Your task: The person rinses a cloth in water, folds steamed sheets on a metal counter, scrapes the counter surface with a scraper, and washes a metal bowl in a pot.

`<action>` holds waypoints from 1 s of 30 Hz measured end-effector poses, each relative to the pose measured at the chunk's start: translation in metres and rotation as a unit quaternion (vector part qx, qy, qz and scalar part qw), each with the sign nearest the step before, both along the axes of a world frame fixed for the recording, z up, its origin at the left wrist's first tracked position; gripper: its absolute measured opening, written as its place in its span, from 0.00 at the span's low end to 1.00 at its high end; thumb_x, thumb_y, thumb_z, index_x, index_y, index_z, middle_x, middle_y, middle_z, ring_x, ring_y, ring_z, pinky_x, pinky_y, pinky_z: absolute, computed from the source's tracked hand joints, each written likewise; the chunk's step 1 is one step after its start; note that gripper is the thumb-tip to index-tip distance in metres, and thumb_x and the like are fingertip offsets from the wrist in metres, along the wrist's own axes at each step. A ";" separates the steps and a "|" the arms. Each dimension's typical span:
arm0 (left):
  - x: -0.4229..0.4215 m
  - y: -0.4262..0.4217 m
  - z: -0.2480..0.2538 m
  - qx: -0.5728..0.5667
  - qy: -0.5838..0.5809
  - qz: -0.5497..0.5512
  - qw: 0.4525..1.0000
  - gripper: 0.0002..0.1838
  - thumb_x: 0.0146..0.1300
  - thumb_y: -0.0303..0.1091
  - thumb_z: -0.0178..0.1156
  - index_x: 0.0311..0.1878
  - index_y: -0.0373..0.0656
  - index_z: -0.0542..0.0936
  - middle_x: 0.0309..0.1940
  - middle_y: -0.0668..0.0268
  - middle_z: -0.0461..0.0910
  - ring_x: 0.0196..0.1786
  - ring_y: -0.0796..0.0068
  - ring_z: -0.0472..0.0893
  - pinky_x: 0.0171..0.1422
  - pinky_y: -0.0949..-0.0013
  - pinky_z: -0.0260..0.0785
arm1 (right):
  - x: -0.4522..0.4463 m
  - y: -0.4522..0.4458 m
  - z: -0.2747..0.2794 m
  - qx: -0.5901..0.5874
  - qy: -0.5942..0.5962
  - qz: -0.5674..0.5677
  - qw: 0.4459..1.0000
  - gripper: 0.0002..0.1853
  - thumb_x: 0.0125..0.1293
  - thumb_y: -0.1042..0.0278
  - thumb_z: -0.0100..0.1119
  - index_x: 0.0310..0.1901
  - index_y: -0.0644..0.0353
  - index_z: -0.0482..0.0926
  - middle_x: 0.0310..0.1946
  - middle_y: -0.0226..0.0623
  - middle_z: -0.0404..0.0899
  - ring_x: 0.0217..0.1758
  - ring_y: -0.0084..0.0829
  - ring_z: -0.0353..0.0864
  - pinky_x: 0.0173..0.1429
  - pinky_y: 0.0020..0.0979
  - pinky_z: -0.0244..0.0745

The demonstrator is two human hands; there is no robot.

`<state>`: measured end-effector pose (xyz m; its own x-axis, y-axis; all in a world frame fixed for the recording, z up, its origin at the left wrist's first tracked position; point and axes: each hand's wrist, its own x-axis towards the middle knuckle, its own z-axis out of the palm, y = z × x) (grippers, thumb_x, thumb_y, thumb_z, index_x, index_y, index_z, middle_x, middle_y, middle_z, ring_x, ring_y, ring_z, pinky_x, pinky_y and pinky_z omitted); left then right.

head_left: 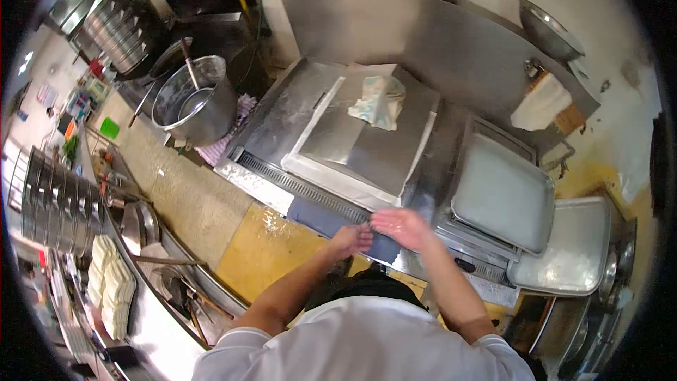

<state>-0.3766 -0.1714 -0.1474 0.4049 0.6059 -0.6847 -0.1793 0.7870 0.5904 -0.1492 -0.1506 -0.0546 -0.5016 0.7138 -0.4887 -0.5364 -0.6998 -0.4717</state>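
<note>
Head view: the blue cloth (314, 217) lies along the counter's (243, 176) front edge, likely catching drips. Over it, the left hand (350, 240) curls loosely and the right hand (405, 227) extends its fingers, both empty. Beyond, a pale cloth (381, 101) tops the steel cover (331, 134), perhaps against heat.

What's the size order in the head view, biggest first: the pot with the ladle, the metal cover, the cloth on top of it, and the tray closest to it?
1. Metal cover
2. Tray
3. Pot
4. Cloth, clearly the smallest
</note>
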 end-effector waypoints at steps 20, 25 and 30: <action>-0.097 0.004 0.021 0.526 0.575 -0.226 0.585 0.38 0.74 0.58 0.51 0.81 0.49 0.61 0.83 0.48 0.49 0.85 0.45 0.47 0.84 0.35 0.37 | -0.044 -0.102 -0.044 0.463 -0.683 0.339 0.452 0.36 0.66 0.76 0.51 0.78 0.60 0.60 0.84 0.40 0.48 0.87 0.42 0.45 0.87 0.49 0.44; -0.095 0.004 0.021 0.518 0.578 -0.239 0.583 0.38 0.75 0.57 0.50 0.81 0.48 0.61 0.84 0.49 0.48 0.85 0.44 0.46 0.85 0.35 0.34 | 0.006 -0.125 -0.041 0.332 -0.737 0.171 0.564 0.18 0.67 0.67 0.58 0.57 0.60 0.82 0.62 0.50 0.79 0.65 0.48 0.78 0.69 0.46 0.73; -0.093 0.002 0.016 0.522 0.578 -0.247 0.577 0.38 0.74 0.56 0.51 0.80 0.47 0.61 0.83 0.48 0.48 0.85 0.43 0.44 0.84 0.35 0.35 | 0.100 -0.127 -0.029 0.181 -0.839 0.004 0.513 0.13 0.62 0.58 0.62 0.32 0.60 0.88 0.33 0.50 0.86 0.39 0.55 0.86 0.45 0.49 0.82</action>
